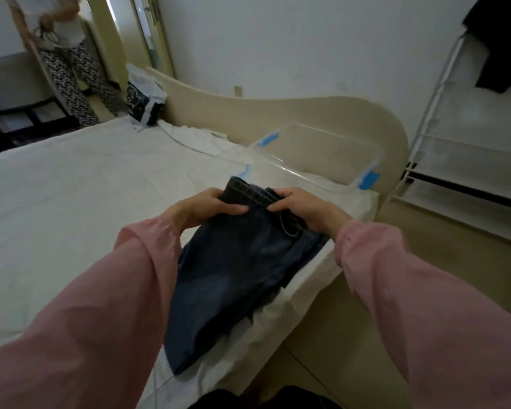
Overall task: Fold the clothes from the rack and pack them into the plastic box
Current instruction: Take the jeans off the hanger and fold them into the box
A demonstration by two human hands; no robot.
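One pair of dark jeans in work, nothing packed yet as far as can be seen. Spread across the left, the white bed (71, 187). Farther along, by the headboard, a white garment (198, 137), loose and seemingly unfolded. Left hand (207, 206): thumb on top, fingers curled under, pinching the far end of the jeans (239, 261). Folded into a long bundle, lying along the bed's right edge, just short of the box. Right hand (304, 208): same pinch on the waistband end, thumb and forefinger closed on denim. Beyond, the clear plastic box (307, 169), lid off, looks to hold nothing. Far right, the rack (466, 154), with a dark garment (496, 45) hanging. Early going, by this reading: jeans nearly ready to go in, white piece and rack clothes left.
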